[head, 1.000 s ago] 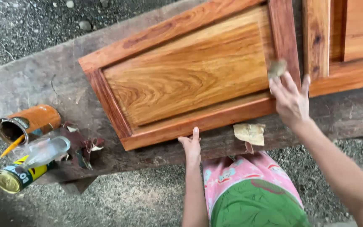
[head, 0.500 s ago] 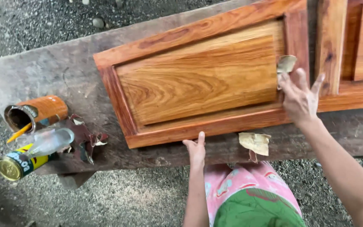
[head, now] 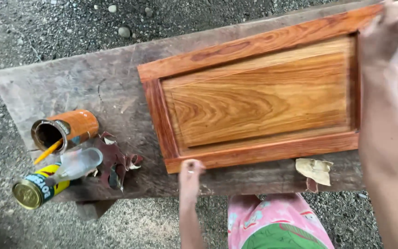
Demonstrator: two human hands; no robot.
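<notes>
My right hand (head: pixel 385 39), blurred, seems to grip a pad at the wooden panel (head: pixel 259 97)'s far-right corner; the panel's length runs leftward. My left hand (head: pixel 190 177) presses its near edge, holding nothing.

The right hand (head: pixel 388 34) has gone from the lower right corner of the wooden panel door (head: pixel 261 99), where it lay a second ago, up along the door's right frame rail to its upper right corner, and it now shows blurred. The left hand (head: pixel 190 173), earlier resting on the near edge of the plank bench (head: pixel 93 87) just short of the door, now has its fingertips touching the door's lower frame rail close to its lower left corner. The scrap the right hand pressed on the wood earlier can no longer be made out clearly.
</notes>
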